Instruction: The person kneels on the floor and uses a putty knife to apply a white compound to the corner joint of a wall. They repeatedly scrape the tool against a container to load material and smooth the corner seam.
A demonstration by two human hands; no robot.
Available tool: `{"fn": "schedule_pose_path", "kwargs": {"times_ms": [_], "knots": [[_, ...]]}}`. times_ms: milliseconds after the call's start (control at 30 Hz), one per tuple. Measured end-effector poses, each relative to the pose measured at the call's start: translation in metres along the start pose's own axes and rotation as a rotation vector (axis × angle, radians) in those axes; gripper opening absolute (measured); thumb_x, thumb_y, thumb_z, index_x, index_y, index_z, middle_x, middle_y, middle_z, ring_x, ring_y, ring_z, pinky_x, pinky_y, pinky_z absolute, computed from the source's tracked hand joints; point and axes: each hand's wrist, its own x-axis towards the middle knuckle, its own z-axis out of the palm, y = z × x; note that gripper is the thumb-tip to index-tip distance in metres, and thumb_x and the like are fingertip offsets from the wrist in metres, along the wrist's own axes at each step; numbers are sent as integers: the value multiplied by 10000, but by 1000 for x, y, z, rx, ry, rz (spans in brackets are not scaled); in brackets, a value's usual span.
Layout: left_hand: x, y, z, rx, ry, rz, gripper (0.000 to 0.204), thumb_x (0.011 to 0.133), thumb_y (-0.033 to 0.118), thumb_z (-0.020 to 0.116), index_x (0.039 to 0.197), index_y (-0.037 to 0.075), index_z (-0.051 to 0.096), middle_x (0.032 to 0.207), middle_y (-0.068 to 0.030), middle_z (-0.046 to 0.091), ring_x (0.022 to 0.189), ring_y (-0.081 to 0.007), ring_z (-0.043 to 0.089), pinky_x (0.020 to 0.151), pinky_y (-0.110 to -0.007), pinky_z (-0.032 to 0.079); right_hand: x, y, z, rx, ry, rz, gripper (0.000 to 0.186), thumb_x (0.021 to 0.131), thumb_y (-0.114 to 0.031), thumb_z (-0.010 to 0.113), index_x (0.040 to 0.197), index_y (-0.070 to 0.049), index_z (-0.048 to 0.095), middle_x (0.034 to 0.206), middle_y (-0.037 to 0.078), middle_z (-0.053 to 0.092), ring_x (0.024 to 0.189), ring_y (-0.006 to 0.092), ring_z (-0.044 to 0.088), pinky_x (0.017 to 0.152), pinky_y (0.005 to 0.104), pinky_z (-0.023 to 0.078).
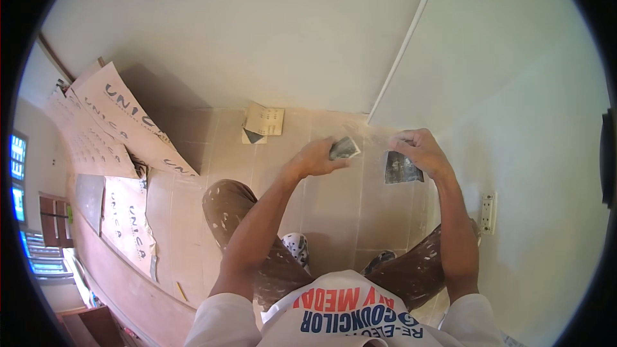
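Observation:
My left hand [315, 158] is closed on a small folded piece of dark grey sandpaper [344, 148] with pale dust on it. To its right, my right hand [421, 148] pinches a larger dark sheet of sandpaper [403, 170] by its upper edge, and the sheet hangs below the fingers. The two pieces are apart from each other, in front of the corner where the walls meet. On the floor near the far wall lie tan-backed sandpaper sheets [266, 119], one showing a dark face.
A white trunking strip [406, 42] runs down the wall corner. A wall socket [488, 213] is low at right. Large printed boards [122, 112] lean at left, with torn sheeting [128, 218] below. A thin yellow stick [182, 292] lies on the tiled floor [328, 205].

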Motion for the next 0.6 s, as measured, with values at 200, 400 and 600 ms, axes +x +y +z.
{"fn": "schedule_pose_path", "kwargs": {"times_ms": [200, 400, 600], "knots": [[-5, -100, 36, 246, 149, -403, 691, 768, 494, 723, 1166, -43, 549, 1012, -221, 665, 949, -368, 653, 833, -428, 510, -5, -10, -1, 2, 32, -118, 276, 810, -209, 724, 953, 28, 715, 678, 21, 618, 615, 91, 526, 581, 281, 450], [4, -106, -12, 516, 442, -620, 834, 795, 527, 668, 1335, -63, 432, 1159, -223, 631, 1060, -345, 628, 922, -437, 490, -8, -15, -8, 41, 73, -267, 294, 780, -174, 725, 990, 31, 703, 751, 76, 670, 678, 126, 602, 639, 290, 486], [13, 62, -37, -75, -53, -356, 695, 881, 470, 608, 1301, -69, 478, 1187, -233, 609, 1088, -335, 604, 929, -449, 482, -3, -7, -20, -140, 147, -234, 435, 773, -208, 749, 1123, 33, 653, 981, 159, 682, 830, 213, 642, 734, 347, 517]]}}
